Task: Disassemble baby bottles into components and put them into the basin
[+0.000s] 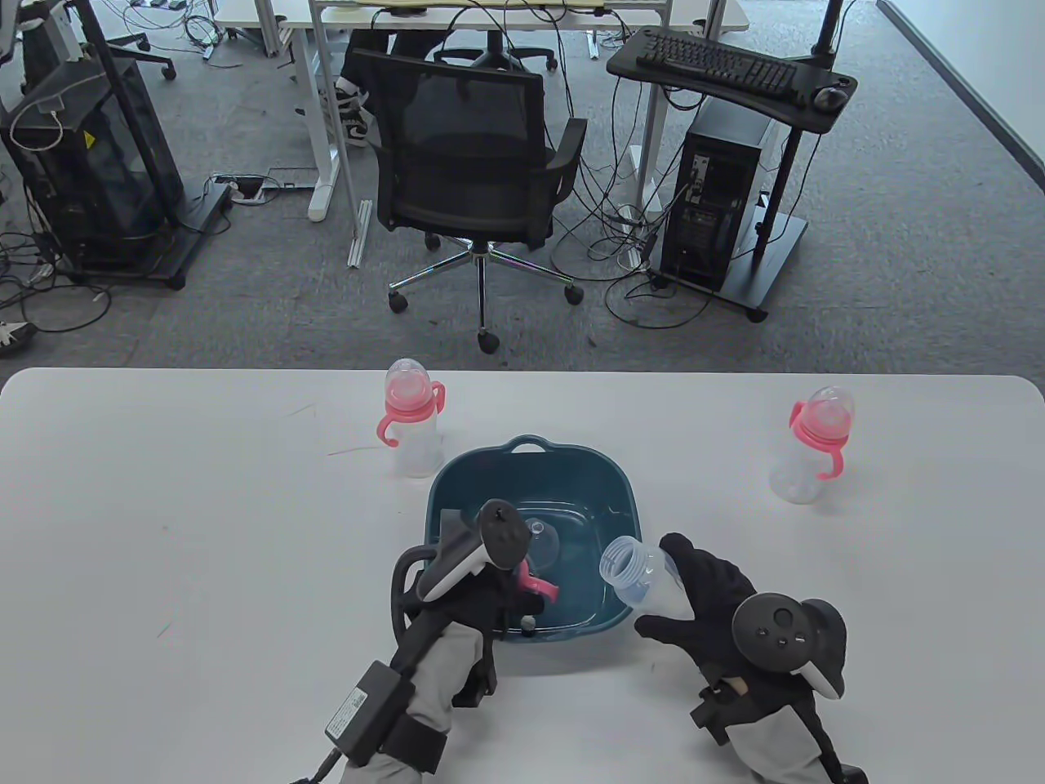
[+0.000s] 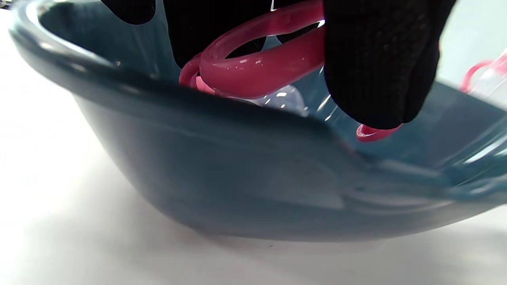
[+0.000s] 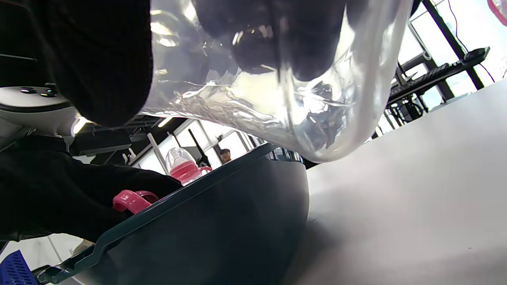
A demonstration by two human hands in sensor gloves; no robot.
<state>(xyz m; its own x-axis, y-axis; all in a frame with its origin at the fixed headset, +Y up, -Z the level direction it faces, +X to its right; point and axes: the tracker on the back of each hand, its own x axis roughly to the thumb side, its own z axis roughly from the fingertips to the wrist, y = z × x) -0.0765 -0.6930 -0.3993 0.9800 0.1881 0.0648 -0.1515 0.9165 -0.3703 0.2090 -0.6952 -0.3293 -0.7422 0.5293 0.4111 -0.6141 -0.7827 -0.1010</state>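
While my left hand hangs over the near rim of the basin, its fingers are pinched round the pink collar, the handled ring off the opened bottle, held just above the basin floor. A clear dome-shaped piece, cap or teat, I cannot tell which, already lies inside.

My right hand is wrapped round the clear body, tipped with its open threaded mouth toward the basin and just off the right rim. Seen through the wall in the right wrist view, my fingertips press on its far side.

I judge the body light and empty, thin-walled, a little springy and smooth enough to slide in a glove, so a grip round the middle suits it better than one at the neck. The collar is stiff, light and glossy; its loop handle gives the surest hold. Neither looks fragile, so a short drop should do no harm.

Two whole bottles stand apart on the surface: one just beyond the basin's far left corner, one well to the right.
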